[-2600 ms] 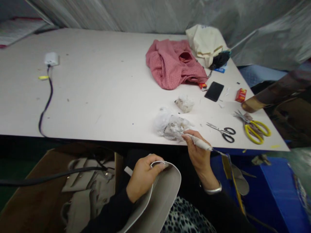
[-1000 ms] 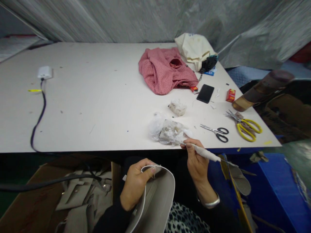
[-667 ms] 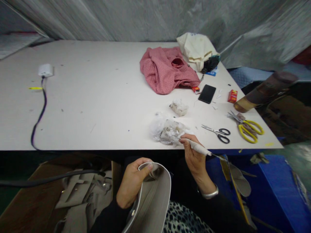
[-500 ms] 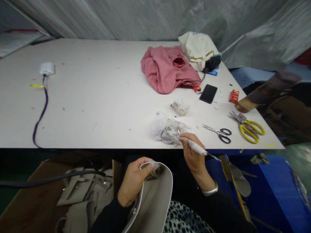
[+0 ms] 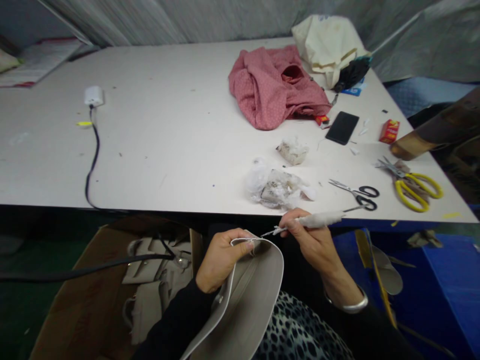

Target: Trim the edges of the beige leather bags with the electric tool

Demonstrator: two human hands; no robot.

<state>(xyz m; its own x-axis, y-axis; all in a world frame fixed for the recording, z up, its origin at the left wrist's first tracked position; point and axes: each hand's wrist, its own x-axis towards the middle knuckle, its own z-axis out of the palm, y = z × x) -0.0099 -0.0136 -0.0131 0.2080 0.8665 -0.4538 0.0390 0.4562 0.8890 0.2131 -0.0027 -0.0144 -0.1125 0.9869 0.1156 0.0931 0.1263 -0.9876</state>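
My left hand (image 5: 221,257) grips the upper edge of a beige leather-like bag (image 5: 258,295), thumb over its rim and fingers outside. The bag hangs open over my lap, its inside facing me. Between the thumb and fingers of my right hand (image 5: 313,250) is a thin metal pointed tool (image 5: 322,219) with a white-wrapped grip. Its left tip is at the bag's rim, close to my left thumb; whether it touches is hard to tell. Just beyond, on the table, lies a dirty whitish block in crumpled clear plastic (image 5: 279,190).
On the white table (image 5: 168,130) lie black-handled scissors (image 5: 354,192), yellow-handled scissors (image 5: 412,182), a phone (image 5: 342,128), a pink cloth (image 5: 262,90) and a smaller block (image 5: 293,151). A carton (image 5: 90,290) of beige bags stands below left; a blue bin (image 5: 442,285) is below right.
My right hand has moved from beside the plastic-wrapped block down to the bag, turning the tool so its tip meets the rim area. The left hand keeps its hold. The view has shifted.
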